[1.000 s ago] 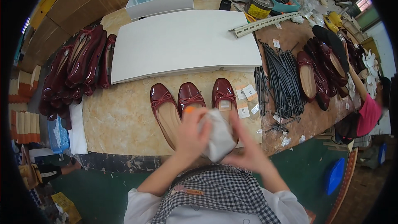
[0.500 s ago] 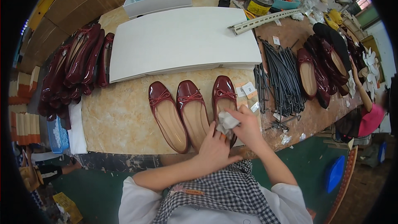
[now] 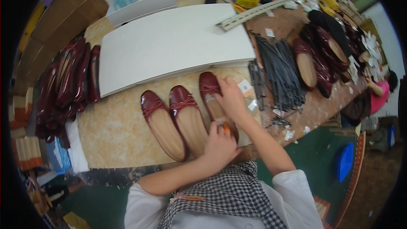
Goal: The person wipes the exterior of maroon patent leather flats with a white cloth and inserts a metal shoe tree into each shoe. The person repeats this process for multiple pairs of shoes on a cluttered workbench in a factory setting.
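Observation:
Three dark red patent ballet flats with thin bows and beige insoles lie toes away from me: the left flat (image 3: 166,135), the middle flat (image 3: 190,121) and the right flat (image 3: 208,85). My right hand (image 3: 233,101) grips the side of the right flat near its bow, fingertips over the edge, thumb at the opening. Lower down, my left hand (image 3: 221,143) is closed at the heel end of that shoe, with a small orange-ended thing (image 3: 227,129) between its fingers. A whitish patch (image 3: 220,120) shows inside the shoe above those fingers. My left hand hides the heel.
A stack of white board (image 3: 174,46) lies beyond the shoes, a slotted metal strip (image 3: 254,13) on it. Dark red shoes (image 3: 63,85) are piled left, more shoes (image 3: 306,65) right, beside dark rods (image 3: 280,72). Labels (image 3: 244,86) lie nearby. Another person (image 3: 377,95) is at far right.
My right hand has moved up from the right flat's heel end to its bow. The crumpled white paper it held no longer shows. The view has shifted slightly.

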Motion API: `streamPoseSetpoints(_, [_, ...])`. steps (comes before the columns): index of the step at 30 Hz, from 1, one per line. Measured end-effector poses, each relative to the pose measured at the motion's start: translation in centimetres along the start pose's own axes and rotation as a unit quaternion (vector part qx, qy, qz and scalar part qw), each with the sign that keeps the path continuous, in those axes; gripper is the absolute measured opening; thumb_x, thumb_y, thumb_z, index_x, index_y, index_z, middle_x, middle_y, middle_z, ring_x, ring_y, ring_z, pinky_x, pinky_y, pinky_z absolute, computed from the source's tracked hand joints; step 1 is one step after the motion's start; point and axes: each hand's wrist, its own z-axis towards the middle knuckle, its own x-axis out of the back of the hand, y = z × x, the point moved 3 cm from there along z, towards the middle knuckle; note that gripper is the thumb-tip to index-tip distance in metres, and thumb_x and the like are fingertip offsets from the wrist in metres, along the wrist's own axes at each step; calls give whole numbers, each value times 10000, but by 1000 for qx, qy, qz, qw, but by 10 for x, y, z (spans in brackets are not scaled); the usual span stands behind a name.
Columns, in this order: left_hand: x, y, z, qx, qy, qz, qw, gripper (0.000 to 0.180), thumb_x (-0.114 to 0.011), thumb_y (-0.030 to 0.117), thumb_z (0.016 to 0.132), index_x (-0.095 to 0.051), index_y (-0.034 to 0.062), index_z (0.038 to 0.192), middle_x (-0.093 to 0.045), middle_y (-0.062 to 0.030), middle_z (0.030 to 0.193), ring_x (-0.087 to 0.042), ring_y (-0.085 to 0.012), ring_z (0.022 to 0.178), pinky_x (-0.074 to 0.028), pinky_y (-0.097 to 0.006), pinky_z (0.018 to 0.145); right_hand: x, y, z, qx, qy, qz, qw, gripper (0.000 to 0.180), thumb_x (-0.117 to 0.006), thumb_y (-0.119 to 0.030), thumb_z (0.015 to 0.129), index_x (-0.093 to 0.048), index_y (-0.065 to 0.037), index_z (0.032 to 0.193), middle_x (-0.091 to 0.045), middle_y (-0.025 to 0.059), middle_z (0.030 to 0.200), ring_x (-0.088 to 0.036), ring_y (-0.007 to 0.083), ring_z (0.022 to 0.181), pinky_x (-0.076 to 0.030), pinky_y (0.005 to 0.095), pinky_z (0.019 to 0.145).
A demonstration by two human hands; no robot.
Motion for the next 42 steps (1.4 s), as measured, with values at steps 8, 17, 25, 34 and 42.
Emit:
streamPoseSetpoints(8, [78,-287,68,324,219,88,916,651,-612,436,867,-391,227,1442,-336,-206,1480,-187,-400,1413,-173,-696,1043,58,2,-52,-49,-40,147,987,440,-659,-174,870,-567,-39,1279,-582,134,1131,-612,236,925,-499,319,802])
streamPoseSetpoints(17, [76,-99,6,-22,232,-65,970,298,-690,266,778,-677,55,989,-626,-168,1108,-570,-381,1044,-448,-466,871,70,-30,-65,-262,60,674,689,535,-624,-169,909,-431,-74,1398,-611,94,1202,-618,179,1018,-510,322,879])
streamPoseSetpoints(25, [49,-88,-70,42,424,-238,873,306,-758,168,654,-691,82,941,-643,-146,1054,-622,-306,927,-475,-479,790,38,-79,-72,-342,-380,617,598,405,-618,-163,911,-537,-24,1283,-605,70,1211,-589,138,1080,-481,292,927])
streamPoseSetpoints(34, [18,-109,-68,293,297,-753,509,474,-519,241,940,-471,33,1364,-595,-93,1224,-567,-153,1054,-409,-287,942,21,-82,-30,-2,-176,275,945,570,-721,0,710,-573,-32,1260,-434,182,1430,-480,261,1284,-420,358,1031])
streamPoseSetpoints(42, [-6,-35,-73,56,161,-182,968,271,-618,268,824,-671,41,685,-640,-90,686,-600,-220,638,-412,-337,735,-35,-96,-14,305,-36,-141,941,88,-601,-62,716,-652,-26,779,-498,85,888,-540,246,866,-487,353,717])
